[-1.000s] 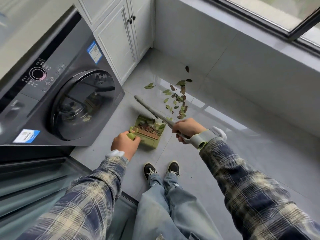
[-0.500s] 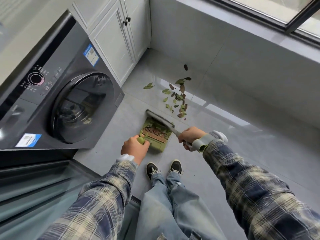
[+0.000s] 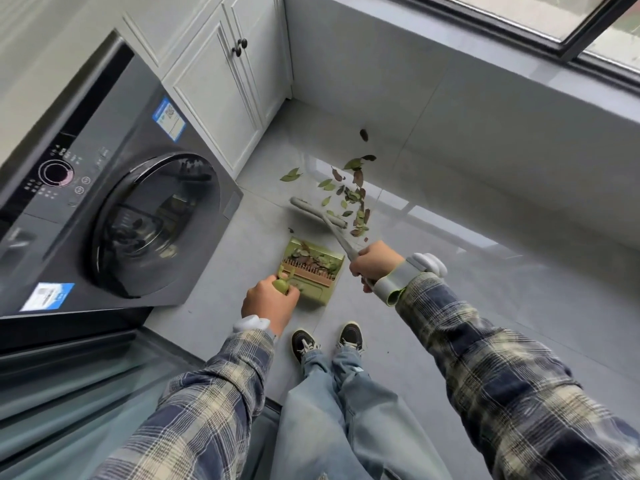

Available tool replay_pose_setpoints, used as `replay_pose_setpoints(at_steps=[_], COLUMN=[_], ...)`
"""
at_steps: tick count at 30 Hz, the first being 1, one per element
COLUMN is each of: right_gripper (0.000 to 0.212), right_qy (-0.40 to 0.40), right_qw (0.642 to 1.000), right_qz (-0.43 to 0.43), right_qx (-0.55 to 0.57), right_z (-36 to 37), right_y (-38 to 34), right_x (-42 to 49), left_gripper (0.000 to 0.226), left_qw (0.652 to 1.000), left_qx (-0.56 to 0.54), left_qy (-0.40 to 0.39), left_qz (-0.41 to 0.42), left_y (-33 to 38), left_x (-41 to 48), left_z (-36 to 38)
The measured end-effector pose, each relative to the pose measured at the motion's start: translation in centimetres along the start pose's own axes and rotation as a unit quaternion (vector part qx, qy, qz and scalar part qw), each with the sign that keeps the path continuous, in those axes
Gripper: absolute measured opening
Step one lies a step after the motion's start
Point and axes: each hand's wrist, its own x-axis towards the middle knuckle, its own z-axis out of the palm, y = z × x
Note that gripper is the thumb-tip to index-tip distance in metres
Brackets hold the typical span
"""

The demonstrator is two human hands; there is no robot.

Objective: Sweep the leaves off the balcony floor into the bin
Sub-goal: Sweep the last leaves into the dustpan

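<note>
Grey floor (image 3: 485, 306), mid-frame: left hand (image 3: 268, 301) grips the dustpan (image 3: 318, 292), right hand (image 3: 375, 263) grips the brush (image 3: 311, 211) beside the leaves (image 3: 353, 197) — mid-sweep, likely; next, reach past them and drag them in.

Soft, even daylight comes from the window (image 3: 512, 19) at the upper right of the frame, so the scene is bright and shadows stay faint. The glossy floor (image 3: 485, 278) carries pale reflected bands right of centre, and the washing machine door (image 3: 152, 223) at left gives dark reflections. Wide-angle distortion bends straight edges toward the borders. The plaid sleeves (image 3: 502, 375) along the bottom look soft, perhaps from nearness to the lens. The leaves (image 3: 353, 199) appear slightly smeared.
</note>
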Motion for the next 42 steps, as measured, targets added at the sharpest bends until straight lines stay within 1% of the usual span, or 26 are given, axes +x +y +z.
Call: replay_pose_setpoints(at_steps=[4,7,9,11,12,15,17,19,22,23,25,27,30,31,33,35,37,42], right_gripper=[0.030,0.029,0.022,0.012,0.010,0.019,0.019,0.017,0.025,0.023,0.013,0.014,0.028,0.025,0.008,0.020,0.026,0.025], right_qy=[-0.033,-0.043,-0.046,-0.027,-0.015,0.013,0.015,0.009,0.006,0.000,-0.007,0.001,0.010,0.009,0.006,-0.009,-0.009,-0.003], right_qw=[0.998,0.995,0.996,0.998,0.999,0.998,0.997,0.997,0.994,0.992,0.988,0.984,0.983,0.985,0.985,0.986,0.987,0.988], right_qz=[0.018,0.018,0.015,0.006,0.003,-0.003,-0.004,-0.005,-0.002,0.000,0.000,0.000,0.005,0.002,-0.005,-0.003,-0.012,-0.025], right_qx=[-0.060,-0.088,-0.081,-0.060,-0.050,-0.059,-0.072,-0.083,-0.112,-0.126,-0.152,-0.176,-0.181,-0.173,-0.172,-0.164,-0.159,-0.149], right_z=[0.8,-0.2,-1.0,-1.8,-2.0,-1.5,-0.6,0.8,2.2,2.8,3.6,4.8,5.2,5.2,5.1,5.2,5.5,6.6], right_y=[0.7,1.0,0.8,0.5,0.4,0.1,0.1,-0.5,-1.2,-1.1,-0.8,-0.1,-0.3,-0.4,-0.9,-0.9,-0.8,-1.2], right_x=[-0.2,-0.6,-0.9,-1.4,-1.5,-1.2,-0.7,-0.3,0.4,0.5,0.5,0.7,0.4,0.3,-0.3,-0.3,-0.5,-1.1], left_gripper=[0.020,0.020,0.020,0.021,0.022,0.021,0.019,0.022,0.023,0.023,0.022,0.022,0.022,0.022,0.022,0.022,0.022,0.018], left_qw=[1.000,1.000,1.000,1.000,1.000,0.999,0.998,0.997,0.996,0.995,0.995,0.994,0.994,0.995,0.996,0.996,0.994,0.990], left_qx=[0.005,-0.008,-0.016,-0.019,-0.019,-0.029,-0.039,-0.054,-0.062,-0.065,-0.065,-0.061,-0.059,-0.048,-0.033,-0.030,-0.044,-0.064], left_qy=[0.010,0.010,0.012,0.012,0.014,0.020,0.027,0.036,0.044,0.047,0.050,0.056,0.062,0.059,0.056,0.056,0.068,0.091], left_qz=[-0.005,-0.006,-0.009,-0.011,-0.014,-0.025,-0.029,-0.035,-0.048,-0.054,-0.054,-0.064,-0.066,-0.062,-0.058,-0.063,-0.069,-0.087], left_y=[0.2,0.4,-0.1,-0.4,-0.6,-0.9,-1.2,-2.0,-3.1,-3.4,-3.9,-4.7,-5.4,-5.6,-5.8,-6.0,-6.2,-7.0], left_x=[0.1,-0.1,-0.4,-0.8,-1.1,-1.8,-2.1,-2.6,-3.2,-3.3,-3.5,-3.9,-4.5,-4.8,-5.3,-5.3,-5.2,-5.6], left_z=[-0.1,-0.2,-0.3,-0.4,-0.5,-1.0,-1.1,-1.5,-1.7,-1.8,-1.7,-1.7,-1.6,-1.5,-1.7,-1.8,-2.0,-2.4])
